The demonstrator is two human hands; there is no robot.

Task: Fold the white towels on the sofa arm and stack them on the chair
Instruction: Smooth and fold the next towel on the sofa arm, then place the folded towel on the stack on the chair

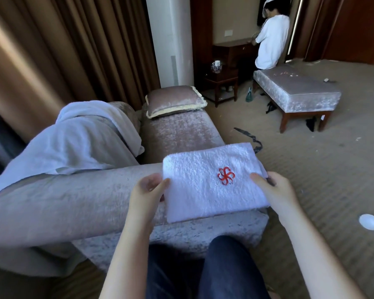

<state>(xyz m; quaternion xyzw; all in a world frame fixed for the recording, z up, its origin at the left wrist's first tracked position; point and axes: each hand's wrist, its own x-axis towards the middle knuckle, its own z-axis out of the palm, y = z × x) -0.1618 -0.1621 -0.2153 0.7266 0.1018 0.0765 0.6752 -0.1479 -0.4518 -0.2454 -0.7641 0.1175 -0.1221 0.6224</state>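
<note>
Towel (194, 190), folded with red emblem (225, 175) up, sits on the near right end of the sofa arm (73, 201), the left hand (148, 187) and right hand (273, 186) pinching its side edges; an uneven lift could let the layers slide open and undo the fold.

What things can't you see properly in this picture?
Head view: the fingers of the left hand and right hand are hidden under the folded towel.
The loose towel heap on the sofa arm: folds hide how many there are.
The far person: their own back hides what they handle.
The white round thing on the carpet: too blurred to name.
</note>
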